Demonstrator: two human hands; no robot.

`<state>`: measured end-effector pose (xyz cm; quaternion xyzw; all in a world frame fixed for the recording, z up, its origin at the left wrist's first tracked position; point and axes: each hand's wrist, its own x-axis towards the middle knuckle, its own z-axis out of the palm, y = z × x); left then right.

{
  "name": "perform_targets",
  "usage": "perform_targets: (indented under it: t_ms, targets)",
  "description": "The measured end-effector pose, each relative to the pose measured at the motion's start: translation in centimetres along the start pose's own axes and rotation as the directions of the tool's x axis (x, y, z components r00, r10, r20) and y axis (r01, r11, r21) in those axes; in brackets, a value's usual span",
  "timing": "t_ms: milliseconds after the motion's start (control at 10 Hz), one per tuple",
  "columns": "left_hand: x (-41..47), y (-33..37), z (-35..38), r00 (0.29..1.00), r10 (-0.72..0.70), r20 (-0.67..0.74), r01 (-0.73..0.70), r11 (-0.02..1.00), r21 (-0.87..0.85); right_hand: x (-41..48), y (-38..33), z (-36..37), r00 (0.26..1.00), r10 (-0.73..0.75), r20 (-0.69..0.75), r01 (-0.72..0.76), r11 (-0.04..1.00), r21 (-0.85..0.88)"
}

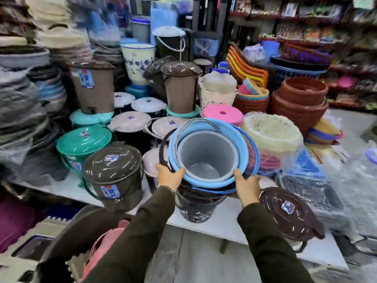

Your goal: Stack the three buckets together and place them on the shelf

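A nested stack of buckets is in the middle of the view, tilted toward me. The grey bucket (206,154) sits inside a light blue bucket (240,144), and both sit in a dark brown flowered bucket (195,209). The brown bucket's base rests at the front of the white shelf (224,223). My left hand (168,175) grips the stack's rim on the left, thumb over the blue edge. On the right side my right hand (245,185) holds the same rim. A blue wire handle (256,152) arcs behind the stack.
A brown lidded bin (114,174) stands just left of the stack and a loose brown lid (289,211) lies to the right. Lidded buckets, a green bin (83,141), a cream basket (271,133) and red basins (299,101) crowd the shelf behind.
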<state>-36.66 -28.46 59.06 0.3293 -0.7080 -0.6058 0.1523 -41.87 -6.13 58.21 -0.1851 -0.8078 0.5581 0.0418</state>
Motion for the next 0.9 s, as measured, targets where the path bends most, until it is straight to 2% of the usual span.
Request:
perform_targets:
  t_ms: [100,200,400,500,600,700,800,900]
  targets:
    - [2.7,-1.8,1.1,0.993,-0.113,0.044,0.111,0.992,0.055,1.3,0.9,2.3,0.998,0.061,0.015,-0.062,0.998,0.016]
    - [5.7,-4.6,2.9,0.971,-0.232,0.061,0.228,0.971,0.071,3.1,3.2,5.3,0.977,0.184,0.105,-0.183,0.983,-0.021]
    - [7.1,-9.2,5.3,0.922,-0.385,0.052,0.371,0.913,0.171,4.5,7.1,7.4,0.909,0.383,0.163,-0.379,0.924,-0.054]
    - [7.3,-10.0,6.3,0.914,-0.403,0.05,0.387,0.902,0.192,5.3,7.6,7.4,0.879,0.448,0.164,-0.446,0.894,-0.051]
    - [7.8,-9.9,6.6,0.882,-0.467,0.061,0.442,0.866,0.234,6.5,7.0,6.9,0.875,0.451,0.173,-0.419,0.887,-0.195]
    - [8.0,-10.1,6.0,0.878,-0.476,0.045,0.422,0.817,0.392,7.4,7.1,6.4,0.912,0.369,0.177,-0.295,0.892,-0.343]
    - [7.9,-8.6,5.3,0.949,-0.316,-0.002,0.267,0.8,0.537,8.6,5.3,5.5,0.969,0.193,0.152,-0.1,0.875,-0.474]
    - [8.0,-6.3,5.5,0.998,-0.062,-0.008,0.057,0.837,0.544,9.2,3.0,4.8,0.988,0.02,0.151,0.059,0.861,-0.506]
